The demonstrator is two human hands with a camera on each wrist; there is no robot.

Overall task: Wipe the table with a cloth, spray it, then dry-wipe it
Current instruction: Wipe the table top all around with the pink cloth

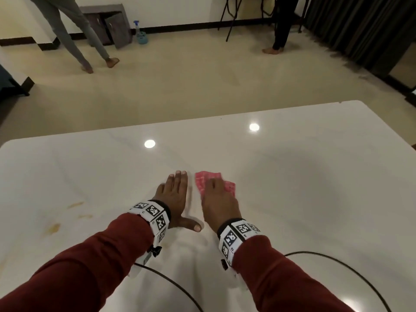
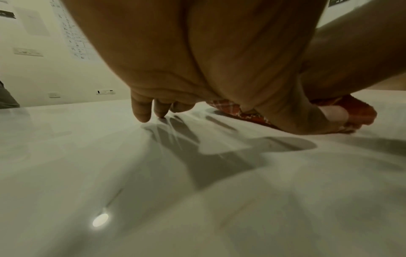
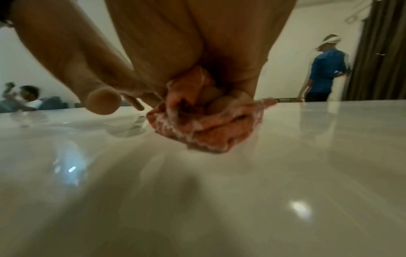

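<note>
A glossy white table [image 1: 304, 176] fills the lower head view. A pink-red checked cloth [image 1: 206, 177] lies bunched at its middle, under my right hand [image 1: 217, 197]. In the right wrist view the fingers curl round the crumpled cloth [image 3: 211, 132] and press it onto the tabletop, with the thumb [image 3: 103, 102] out to the side. My left hand [image 1: 176, 190] lies flat on the table just left of the cloth, fingers straight, thumb spread, holding nothing. The left wrist view shows its fingertips [image 2: 142, 113] touching the surface and the cloth [image 2: 358, 107] beyond the thumb.
Yellowish stains [image 1: 54, 228] mark the table at the left. A blue spray bottle [image 1: 140, 33] stands on the floor by the far wall near a small cabinet [image 1: 110, 25]. Two people stand on the floor beyond the table. Black cables [image 1: 337, 264] trail over the near tabletop.
</note>
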